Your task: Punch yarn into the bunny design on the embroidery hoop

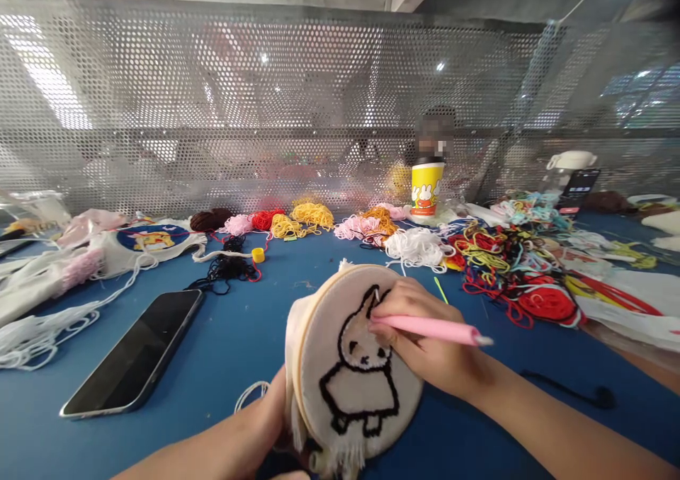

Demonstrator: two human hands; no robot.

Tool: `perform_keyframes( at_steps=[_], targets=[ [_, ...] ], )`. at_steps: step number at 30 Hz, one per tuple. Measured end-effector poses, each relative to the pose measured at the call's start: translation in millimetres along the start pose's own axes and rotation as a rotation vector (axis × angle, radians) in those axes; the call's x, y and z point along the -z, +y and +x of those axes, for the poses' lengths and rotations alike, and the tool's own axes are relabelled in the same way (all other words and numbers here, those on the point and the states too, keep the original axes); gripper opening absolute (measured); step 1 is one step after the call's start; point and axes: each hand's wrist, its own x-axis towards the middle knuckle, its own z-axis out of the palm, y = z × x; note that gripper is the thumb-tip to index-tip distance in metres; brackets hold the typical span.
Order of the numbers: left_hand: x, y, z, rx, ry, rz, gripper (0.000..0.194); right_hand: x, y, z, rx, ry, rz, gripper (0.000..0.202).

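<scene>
A round embroidery hoop (357, 409) with cream cloth stands tilted in front of me, bearing a rabbit outlined in black yarn. My left hand (280, 402) is at the hoop's lower left edge; its fingers are mostly hidden behind the hoop and cloth. In my right hand (425, 331) is a pink punch needle pen (433, 328), pinched near its tip, which meets the cloth at the rabbit's ears. White yarn fringe (345, 455) hangs at the hoop's bottom, and a loop of white yarn (251, 393) lies left of it.
A black phone (135, 352) lies at left on the blue table (234, 345). Yarn bundles, including white yarn (419, 247) and red yarn (547, 301), line the back and right. A yellow cup (426, 191) stands before a perforated metal screen (265, 112).
</scene>
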Motion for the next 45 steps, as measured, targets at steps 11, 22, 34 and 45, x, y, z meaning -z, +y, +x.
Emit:
perform_keyframes(
  at_steps=[11, 22, 34, 45],
  targets=[
    [16.9, -7, 3, 0.101, 0.295, -0.005, 0.045, -4, -10, -3, 0.085, -0.143, -0.054, 0.006],
    [12.1, -17, 6, 0.126, 0.371, 0.074, 0.036, -1, -16, -6, -0.181, -0.03, 0.131, 0.007],
    [12.0, -23, 4, 0.112, 0.385, 0.078, 0.035, -7, -16, -6, -0.298, 0.224, 0.596, 0.012],
    [13.9, -23, 5, 0.142, 0.358, 0.064, 0.04, -10, -15, -11, -0.32, 0.195, 0.557, 0.011]
  ],
)
